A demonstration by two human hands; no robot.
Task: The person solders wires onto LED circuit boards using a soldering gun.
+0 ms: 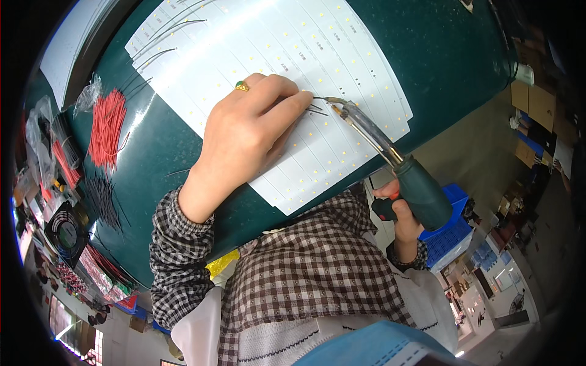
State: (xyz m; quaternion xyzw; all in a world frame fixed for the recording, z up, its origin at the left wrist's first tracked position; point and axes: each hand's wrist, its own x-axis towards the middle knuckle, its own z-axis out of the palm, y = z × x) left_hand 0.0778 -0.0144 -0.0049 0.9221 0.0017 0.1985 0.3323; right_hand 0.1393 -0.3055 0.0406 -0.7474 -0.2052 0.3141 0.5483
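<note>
A large white LED board panel (360,67), scored into strips and dotted with small yellow chips, lies on the green table. My left hand (244,131), with a ring on one finger, rests over the panel, thumb and fingers pinched. Thin black wires (316,110) stick out from its fingertips over the panel. My right hand (404,226) is wrapped round a dark green soldering gun (424,192) at the table's near edge. Its metal tip points left and reaches the wire ends by my left fingertips; whether they touch is too small to tell.
Several black wires (186,22) lie on the panel's far left part. Left on the table are a red wire bundle (107,131), a black wire bundle (105,198) and a small black fan (66,233). A blue crate (448,235) stands below the table at right.
</note>
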